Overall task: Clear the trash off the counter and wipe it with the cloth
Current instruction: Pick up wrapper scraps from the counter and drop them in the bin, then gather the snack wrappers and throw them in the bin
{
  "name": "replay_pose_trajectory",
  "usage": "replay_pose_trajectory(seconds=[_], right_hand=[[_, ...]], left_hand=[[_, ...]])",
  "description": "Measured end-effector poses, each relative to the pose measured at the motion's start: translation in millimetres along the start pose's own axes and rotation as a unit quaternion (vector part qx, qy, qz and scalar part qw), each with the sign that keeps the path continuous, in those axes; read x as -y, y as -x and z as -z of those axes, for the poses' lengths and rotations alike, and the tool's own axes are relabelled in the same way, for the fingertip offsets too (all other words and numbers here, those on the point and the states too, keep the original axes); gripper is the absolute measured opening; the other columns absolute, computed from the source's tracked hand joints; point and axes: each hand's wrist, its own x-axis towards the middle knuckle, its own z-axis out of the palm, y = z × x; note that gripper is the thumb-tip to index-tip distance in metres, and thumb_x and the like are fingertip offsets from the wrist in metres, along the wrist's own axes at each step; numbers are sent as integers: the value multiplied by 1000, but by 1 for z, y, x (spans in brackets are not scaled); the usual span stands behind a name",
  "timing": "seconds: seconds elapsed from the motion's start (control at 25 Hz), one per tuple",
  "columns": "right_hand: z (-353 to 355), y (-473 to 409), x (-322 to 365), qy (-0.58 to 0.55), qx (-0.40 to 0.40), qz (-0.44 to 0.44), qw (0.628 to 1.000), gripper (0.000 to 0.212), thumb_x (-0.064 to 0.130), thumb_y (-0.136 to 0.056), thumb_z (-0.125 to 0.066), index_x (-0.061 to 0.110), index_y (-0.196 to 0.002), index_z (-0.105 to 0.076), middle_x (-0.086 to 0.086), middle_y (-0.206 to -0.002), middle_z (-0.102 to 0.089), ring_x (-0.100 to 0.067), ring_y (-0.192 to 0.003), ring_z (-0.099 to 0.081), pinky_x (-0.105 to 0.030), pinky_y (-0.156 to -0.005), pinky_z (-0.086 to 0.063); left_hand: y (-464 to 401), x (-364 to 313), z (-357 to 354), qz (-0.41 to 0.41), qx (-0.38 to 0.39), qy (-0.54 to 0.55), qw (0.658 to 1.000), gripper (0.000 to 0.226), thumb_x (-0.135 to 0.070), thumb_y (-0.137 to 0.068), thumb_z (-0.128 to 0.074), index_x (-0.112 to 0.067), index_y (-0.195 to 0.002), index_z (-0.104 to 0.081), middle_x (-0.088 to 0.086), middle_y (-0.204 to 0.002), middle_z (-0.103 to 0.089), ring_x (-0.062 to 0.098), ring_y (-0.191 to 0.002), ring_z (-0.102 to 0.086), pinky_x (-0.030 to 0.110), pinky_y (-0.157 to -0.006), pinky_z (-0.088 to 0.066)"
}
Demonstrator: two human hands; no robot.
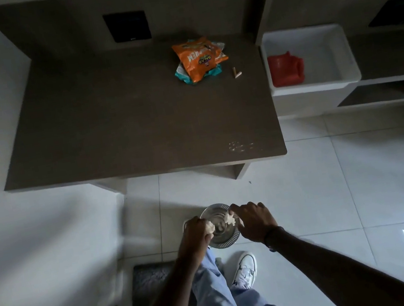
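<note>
The left hand [195,233] hangs low over the floor with its grip clamped on a pale crumpled scrap [210,229], and just beside it the right hand [253,220] pinches a second pale scrap [230,221]; both sit directly above the open mouth of a small round steel bin [223,240] standing on the white floor tiles [309,187]. The relation that matters is vertical: the bin lies straight below both grips, so, as a judgement, letting go should be enough to drop the scraps in. The trash that remains lies the other way, up and ahead on the dark brown worktop [109,120]: an orange snack packet [199,59] lying on a teal wrapper [183,77], its long axis running from back left to front right, with a small tan cylindrical bit [236,73] just to its right. These sit toward the worktop's right rear, so the right hand looks the nearer for the next reach. A faint smear or wet mark [244,145] shows near the front right corner, something the wiping would need to cover. Further right, a white tub [339,53] holds a red cup [286,69]. No cloth can be told apart here. The room is dim, with sun patches on the tiles at far right.
</note>
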Motion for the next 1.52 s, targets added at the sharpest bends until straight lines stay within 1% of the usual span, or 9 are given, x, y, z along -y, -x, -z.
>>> replay_pose_trajectory(seconds=[0.2,0.52,0.72,0.88,1.0,1.12,1.2,1.32,1.52], right_hand=[[12,10,-14,-36,-29,0,999,30,33,-88,-53,27,-118,-56,4,-108,-73,-25,-104,-66,-37,-90,-48],[151,-38,-5,-90,-196,30,976,13,24,-80,-56,25,-89,-66,5,-82,-74,-24,-80,-70,-30,-66,-49],[237,-133,2,-245,-238,-105,934,25,29,-86,-59,18,-107,-69,-8,-95,-77,-28,-88,-69,-30,-74,-52],[270,-228,1,-391,-223,-242,860,46,39,-83,-71,10,-119,-66,-12,-111,-73,-28,-100,-67,-30,-81,-49],[285,-279,-1,-410,-261,-313,816,61,51,-79,-73,8,-121,-61,-14,-118,-70,-32,-108,-66,-33,-81,-50],[296,-318,-8,-368,-223,-352,831,79,64,-77,-68,9,-133,-53,-15,-130,-64,-33,-114,-63,-41,-93,-52],[299,-333,-9,-342,-182,-357,850,73,66,-78,-65,14,-129,-56,-11,-127,-67,-29,-109,-66,-40,-90,-54],[296,-345,-8,-365,-170,-352,845,60,59,-78,-69,13,-116,-66,-9,-116,-72,-26,-100,-69,-39,-85,-58],[289,-332,3,-543,-166,-328,755,38,36,-75,-84,10,-100,-75,-13,-107,-78,-21,-81,-74,-36,-81,-62]], left_hand=[[12,-4,6,10,11,-63,998,32,-17,-95,-55,-9,-125,-59,12,-118,-64,28,-112,-58,35,-96,-49],[-43,-45,138,1,-118,-16,993,31,-19,-96,-54,-10,-124,-62,10,-128,-63,27,-122,-56,37,-105,-46],[-142,-62,219,2,-168,51,984,32,-25,-94,-59,-8,-121,-63,14,-118,-64,31,-114,-58,39,-101,-48],[-250,-54,260,74,-136,94,983,53,-38,-95,-56,-7,-138,-51,16,-136,-55,31,-128,-51,45,-110,-43],[-326,-50,276,129,-103,153,974,62,-45,-94,-56,-3,-138,-49,20,-142,-54,33,-130,-53,49,-111,-45],[-382,-52,284,171,-92,236,952,66,-49,-88,-64,1,-130,-55,20,-133,-62,34,-120,-61,38,-98,-52],[-402,-57,287,167,-79,267,946,57,-45,-86,-70,2,-116,-63,21,-121,-70,35,-108,-68,36,-85,-52],[-413,-59,285,132,-58,303,942,34,-29,-86,-74,-1,-105,-73,20,-111,-76,34,-97,-73,44,-89,-61],[-388,-43,291,157,5,412,898,29,-15,-89,-72,-2,-115,-70,19,-119,-73,33,-105,-72,44,-95,-59]])
